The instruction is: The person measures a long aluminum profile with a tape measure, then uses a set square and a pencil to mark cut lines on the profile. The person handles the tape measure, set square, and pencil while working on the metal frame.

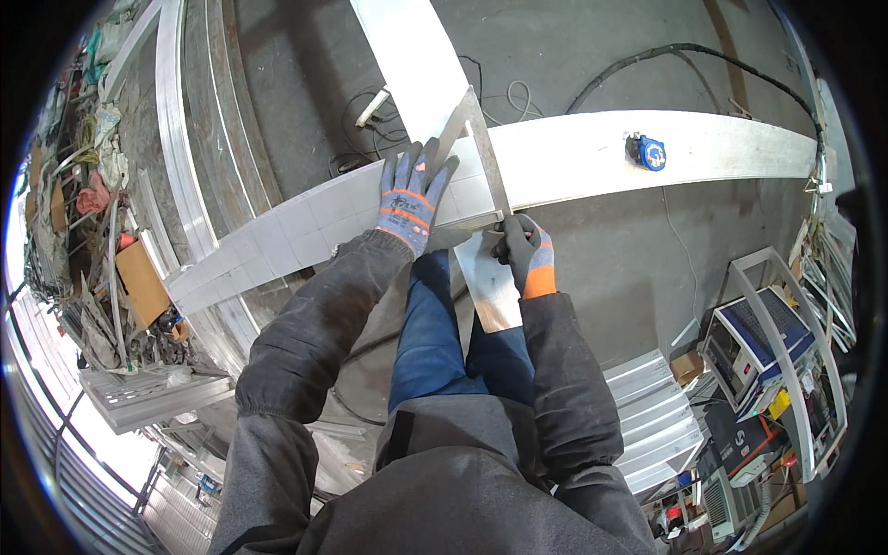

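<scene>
A long pale metal beam (573,153) crosses in front of me, with faint lines across its left part. On it lies a metal try square or triangle (488,157), one straight arm running toward me. My left hand (412,196), in a blue-grey glove with orange bands, is spread flat on the beam beside the square. My right hand (529,252), gloved likewise, is closed at the beam's near edge by the square's lower end. What its dark fingertips pinch, if anything, is hidden. A short metal piece (488,282) extends toward me below the beam.
A blue tape measure (651,154) sits on the beam's right part. Another pale beam (416,60) runs away from me. Cables (680,48) trail over the floor. Long metal profiles (180,139) and scrap lie left; a metal frame (786,370) and ribbed metal stack (652,416) stand right.
</scene>
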A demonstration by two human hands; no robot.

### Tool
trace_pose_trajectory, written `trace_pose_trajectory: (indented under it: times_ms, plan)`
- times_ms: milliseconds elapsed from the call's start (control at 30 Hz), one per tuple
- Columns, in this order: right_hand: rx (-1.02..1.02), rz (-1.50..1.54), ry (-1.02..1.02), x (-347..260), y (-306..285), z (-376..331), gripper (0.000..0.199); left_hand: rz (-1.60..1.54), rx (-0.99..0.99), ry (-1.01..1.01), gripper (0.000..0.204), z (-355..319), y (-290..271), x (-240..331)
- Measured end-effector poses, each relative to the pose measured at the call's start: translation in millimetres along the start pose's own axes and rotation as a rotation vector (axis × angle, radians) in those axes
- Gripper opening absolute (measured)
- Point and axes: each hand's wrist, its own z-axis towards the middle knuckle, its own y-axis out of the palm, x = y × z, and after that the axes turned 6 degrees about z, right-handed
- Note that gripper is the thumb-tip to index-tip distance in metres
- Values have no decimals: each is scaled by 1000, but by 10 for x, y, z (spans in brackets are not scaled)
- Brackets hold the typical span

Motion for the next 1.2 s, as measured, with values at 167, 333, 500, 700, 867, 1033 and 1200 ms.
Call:
trace_pose_trajectory:
  times_ms: [167,333,500,700,867,1033,1200]
  plan:
    - [-6,-23,5,22,-14,33,31,22,2,18,108,-24,87,-29]
    - [10,-24,-17,-89,-52,-68,34,271,-79,15,96,-20,195,-43]
    - [196,-145,-267,-425,-127,-292,27,318,-42,18,97,-36,229,-38]
    - [146,-371,-737,-826,246,199,21,142,3,-9,114,-31,182,-38]
    - [153,-505,-739,-897,407,516,21,136,-59,-29,123,-30,151,-32]
    - [132,-550,-783,-859,376,540,21,137,-11,-16,121,-7,149,-34]
    - [133,-608,-802,-883,378,563,21,151,4,-10,120,-2,164,-36]
